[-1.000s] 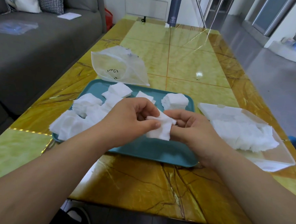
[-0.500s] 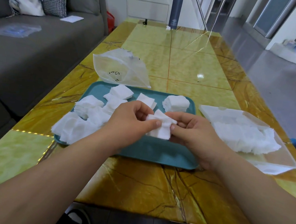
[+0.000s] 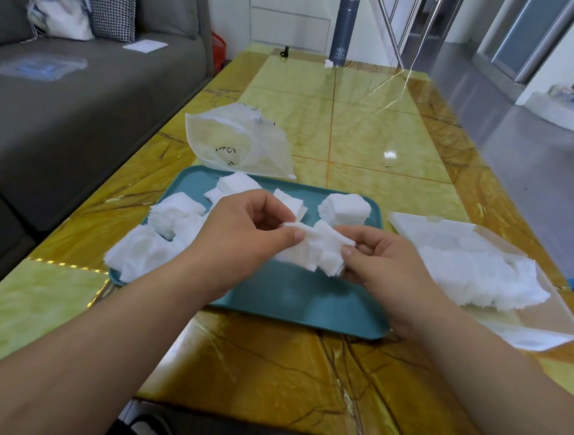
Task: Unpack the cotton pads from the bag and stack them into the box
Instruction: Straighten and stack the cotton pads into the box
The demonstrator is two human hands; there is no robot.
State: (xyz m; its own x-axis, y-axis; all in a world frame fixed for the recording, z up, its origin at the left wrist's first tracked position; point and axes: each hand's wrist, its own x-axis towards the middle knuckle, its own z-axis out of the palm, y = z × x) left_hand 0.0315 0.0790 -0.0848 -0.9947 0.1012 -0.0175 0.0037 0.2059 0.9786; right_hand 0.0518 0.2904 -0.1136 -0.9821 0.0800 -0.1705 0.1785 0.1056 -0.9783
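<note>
Item: small stack of white square cotton pads (image 3: pixel 313 252), pinched at both ends in our hands above the teal plastic tray (image 3: pixel 291 295).
Our left hand (image 3: pixel 244 228) and right hand (image 3: pixel 385 262) each pinch one end, and the stack's long axis runs left to right. The clear plastic box (image 3: pixel 548 320), holding a heap of pads (image 3: pixel 477 272), lies to the right, nearest the right hand. Loose pads (image 3: pixel 178 217) sit on the tray, and the translucent bag (image 3: pixel 239 147) behind it looks emptied.

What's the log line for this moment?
left hand, right hand: pinch white square cotton pad stack | above teal plastic tray | clear plastic box part-filled
</note>
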